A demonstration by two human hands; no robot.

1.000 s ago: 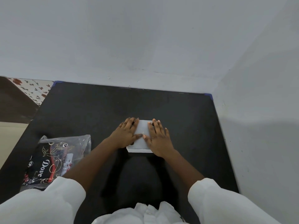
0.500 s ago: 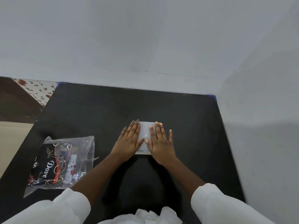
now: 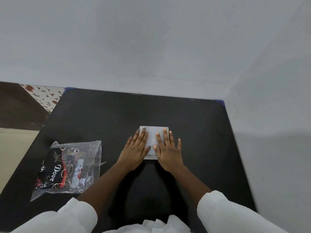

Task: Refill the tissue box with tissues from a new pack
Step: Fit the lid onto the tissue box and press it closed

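A white square stack of tissues [image 3: 153, 133] lies flat on the black table [image 3: 104, 118], a little right of centre. My left hand [image 3: 136, 149] rests palm down on its left half, fingers spread and flat. My right hand [image 3: 166, 151] lies the same way on its right half. Both hands press on top of the tissues rather than gripping them. A clear plastic pack [image 3: 67, 167] with a black "Dove" print lies at the left of the table, well apart from my hands. No tissue box is in view.
A grey wall runs along the table's far edge, and another grey wall [image 3: 269, 148] borders its right side. Past the left edge are a floral-patterned surface [image 3: 45, 96] and a beige floor. White sleeves cover my forearms at the bottom.
Both hands have flattened and slid forward over the tissues, with fingers stretched out. The view has shifted slightly, so the plastic pack appears further right.
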